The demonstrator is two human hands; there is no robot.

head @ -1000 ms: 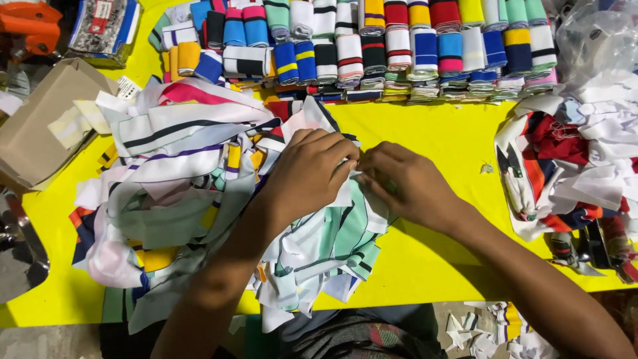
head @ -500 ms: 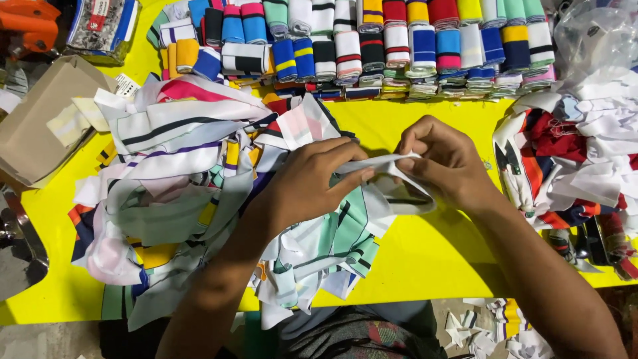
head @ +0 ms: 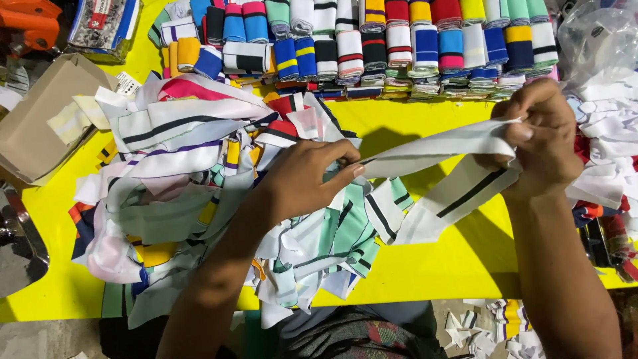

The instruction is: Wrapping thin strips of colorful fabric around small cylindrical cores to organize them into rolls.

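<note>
My right hand [head: 541,136] pinches the end of a white knit strip with a black stripe [head: 452,179] and holds it stretched out to the right above the yellow table [head: 432,266]. My left hand [head: 306,179] pinches the same strip at its other end, over a loose heap of striped fabric strips [head: 186,199]. A second layer of the strip hangs down below my right hand.
Rows of folded, banded collar pieces in many colours [head: 372,46] line the far edge. Another heap of white and red pieces [head: 608,179] and a clear plastic bag [head: 598,40] lie at the right. A brown cardboard box [head: 40,126] sits at the left. Fabric scraps [head: 492,326] litter the floor.
My hands were close together over the heap; my right hand has since drawn the white strip out to the right, while my left hand stays at the heap.
</note>
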